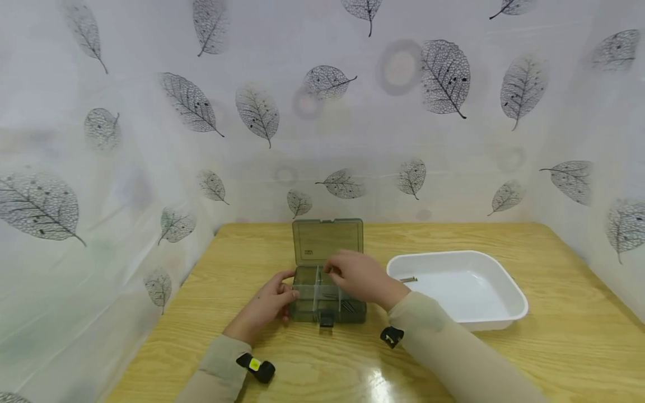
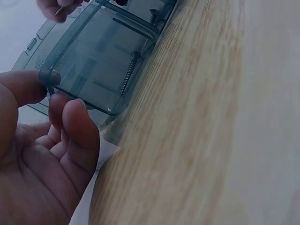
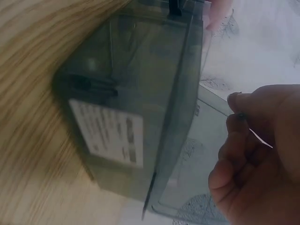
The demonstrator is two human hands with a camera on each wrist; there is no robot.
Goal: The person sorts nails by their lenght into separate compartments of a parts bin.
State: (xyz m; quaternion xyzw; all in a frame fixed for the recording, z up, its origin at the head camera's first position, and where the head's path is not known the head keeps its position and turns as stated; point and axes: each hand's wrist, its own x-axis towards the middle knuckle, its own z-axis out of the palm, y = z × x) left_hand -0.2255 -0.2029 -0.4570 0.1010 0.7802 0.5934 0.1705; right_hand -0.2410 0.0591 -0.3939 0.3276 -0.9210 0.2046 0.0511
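Note:
A smoky grey-green compartment box (image 1: 303, 307) stands on the table with its lid (image 1: 327, 238) raised at the back. My left hand (image 1: 272, 298) grips the box's left wall between thumb and fingers; the left wrist view shows the thumb over the rim. Several dark screws (image 1: 347, 305) lie in the front right compartment, and a single screw (image 2: 129, 72) shows through the wall near the left hand. Above the back compartments, my right hand (image 1: 360, 279) pinches a small screw (image 3: 241, 116) between thumb and forefinger, mostly hidden by the fingertips.
To the right of the box stands a white tray (image 1: 519, 299) with a few brass-coloured screws (image 1: 409, 279) at its left side. The box's black latch (image 1: 326, 321) faces the front. A leaf-print curtain (image 1: 282, 184) encloses the wooden table (image 1: 322, 369).

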